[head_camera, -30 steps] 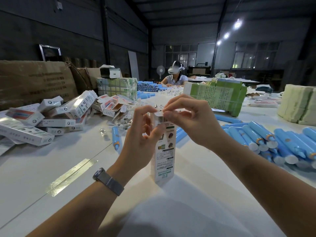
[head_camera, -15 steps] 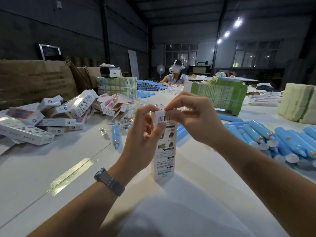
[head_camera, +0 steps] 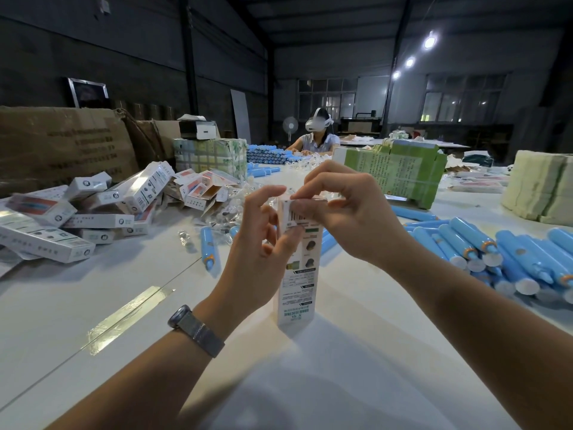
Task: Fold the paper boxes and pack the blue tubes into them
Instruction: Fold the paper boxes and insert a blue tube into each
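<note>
The paper box (head_camera: pixel 297 268) stood upright on the white table (head_camera: pixel 93 299), near the middle, its foot on the surface. The left hand (head_camera: pixel 257 246) gripped its upper part, thumb on the printed face; the right hand (head_camera: pixel 344 209) pinched the top flap at the barcode end. It looked like thin card: light, easily dented, likely to tip if pushed high up. Holding the long edges and pressing only the flap seemed wisest. Loose blue tubes (head_camera: pixel 496 252) lay heaped on the right, finished boxes (head_camera: pixel 93 212) on the left.
</note>
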